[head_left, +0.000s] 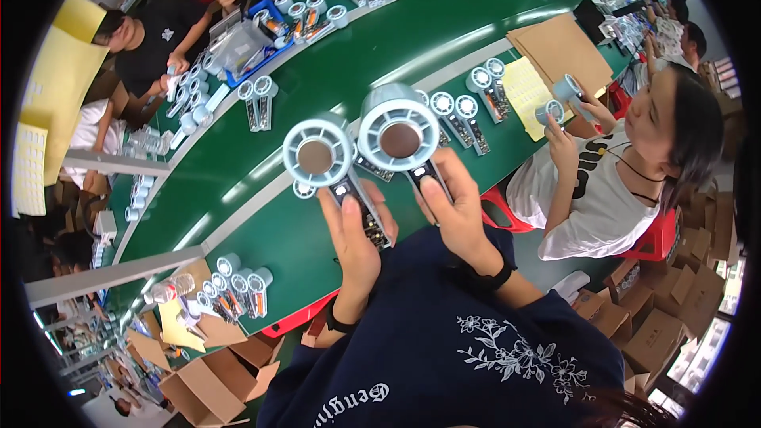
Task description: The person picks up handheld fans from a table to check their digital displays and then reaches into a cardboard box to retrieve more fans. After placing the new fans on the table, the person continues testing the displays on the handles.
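My left hand (355, 242) is closed round the handle of a light blue handheld fan (315, 131). Its round, spoked head faces me with a brown disc in the middle, and a circuit board shows along the open handle. In my right hand (458, 210) is a second handheld fan (388, 103) of the same kind, gripped by its dark handle between thumb and fingers. The two heads are held up side by side, almost touching, above the green bench (273, 226). Partly hidden behind them, more fan units (444, 105) lie on the bench.
Several fan units (230, 285) stand at the near left beside open cardboard boxes (210, 388). A green conveyor (333, 71) runs beyond a metal rail. On my right, a co-worker (602, 182) holds two fan units near a yellow sheet (527, 95) and brown cardboard (563, 51).
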`<state>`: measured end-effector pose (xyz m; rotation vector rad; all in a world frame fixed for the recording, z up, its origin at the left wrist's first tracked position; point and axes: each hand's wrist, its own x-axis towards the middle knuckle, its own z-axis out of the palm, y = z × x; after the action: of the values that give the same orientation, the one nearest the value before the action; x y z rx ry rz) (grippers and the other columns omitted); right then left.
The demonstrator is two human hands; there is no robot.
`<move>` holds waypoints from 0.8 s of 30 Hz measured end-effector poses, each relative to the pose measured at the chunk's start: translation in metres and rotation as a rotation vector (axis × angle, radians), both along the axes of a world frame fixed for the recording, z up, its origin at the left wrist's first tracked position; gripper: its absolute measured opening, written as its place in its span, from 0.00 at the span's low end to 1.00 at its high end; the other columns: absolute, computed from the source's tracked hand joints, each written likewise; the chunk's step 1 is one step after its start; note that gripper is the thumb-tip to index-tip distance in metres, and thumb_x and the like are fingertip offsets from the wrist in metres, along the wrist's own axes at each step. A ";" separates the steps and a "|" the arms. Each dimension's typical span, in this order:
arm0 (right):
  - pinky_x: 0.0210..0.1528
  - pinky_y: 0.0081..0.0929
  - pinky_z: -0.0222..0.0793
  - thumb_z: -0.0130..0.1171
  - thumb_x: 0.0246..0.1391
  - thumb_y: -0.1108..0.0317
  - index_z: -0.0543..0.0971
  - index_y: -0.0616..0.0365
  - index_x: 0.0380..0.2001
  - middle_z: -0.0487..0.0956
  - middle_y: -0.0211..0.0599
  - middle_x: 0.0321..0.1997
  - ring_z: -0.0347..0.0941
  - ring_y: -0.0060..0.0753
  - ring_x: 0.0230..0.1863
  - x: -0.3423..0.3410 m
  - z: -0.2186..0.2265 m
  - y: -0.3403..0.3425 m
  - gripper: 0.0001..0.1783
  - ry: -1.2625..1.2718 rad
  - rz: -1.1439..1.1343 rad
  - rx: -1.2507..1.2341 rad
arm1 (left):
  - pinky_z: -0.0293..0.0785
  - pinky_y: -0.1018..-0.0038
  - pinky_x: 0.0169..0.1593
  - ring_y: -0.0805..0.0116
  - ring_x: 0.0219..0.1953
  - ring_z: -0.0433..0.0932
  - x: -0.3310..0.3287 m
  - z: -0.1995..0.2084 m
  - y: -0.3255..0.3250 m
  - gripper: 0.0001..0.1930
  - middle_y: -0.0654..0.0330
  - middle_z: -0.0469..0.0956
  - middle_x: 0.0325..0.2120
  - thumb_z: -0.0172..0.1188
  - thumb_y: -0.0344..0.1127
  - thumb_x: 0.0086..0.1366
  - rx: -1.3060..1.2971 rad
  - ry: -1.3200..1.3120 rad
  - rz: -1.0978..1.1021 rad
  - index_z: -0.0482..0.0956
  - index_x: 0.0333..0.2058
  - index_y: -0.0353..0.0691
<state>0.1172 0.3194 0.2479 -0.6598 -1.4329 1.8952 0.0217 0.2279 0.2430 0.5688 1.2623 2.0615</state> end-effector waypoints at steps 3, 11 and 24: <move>0.24 0.11 0.51 0.50 0.58 0.71 0.70 0.62 0.41 0.67 0.20 0.24 0.56 0.07 0.24 -0.002 -0.004 0.001 0.09 0.028 -0.014 0.019 | 0.62 0.81 0.13 0.74 0.15 0.65 -0.002 -0.002 0.000 0.20 0.56 0.67 0.33 0.35 0.41 0.70 0.009 0.015 -0.002 0.52 0.56 0.38; 0.19 0.11 0.49 0.46 0.61 0.65 0.67 0.63 0.45 0.66 0.24 0.22 0.56 0.10 0.18 -0.004 -0.012 0.002 0.13 0.013 0.036 0.063 | 0.64 0.82 0.16 0.77 0.17 0.67 -0.003 -0.002 -0.001 0.13 0.57 0.68 0.34 0.37 0.38 0.70 0.046 -0.054 -0.037 0.54 0.48 0.38; 0.18 0.11 0.49 0.43 0.63 0.62 0.66 0.63 0.48 0.67 0.26 0.22 0.57 0.12 0.17 0.000 -0.017 0.008 0.17 -0.022 0.062 0.040 | 0.65 0.82 0.17 0.76 0.18 0.68 0.002 -0.006 0.006 0.12 0.57 0.67 0.34 0.36 0.37 0.71 0.026 -0.064 -0.063 0.54 0.49 0.39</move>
<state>0.1170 0.3278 0.2314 -0.6260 -1.5177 1.9068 0.0241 0.2343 0.2370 0.5425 1.1684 2.0307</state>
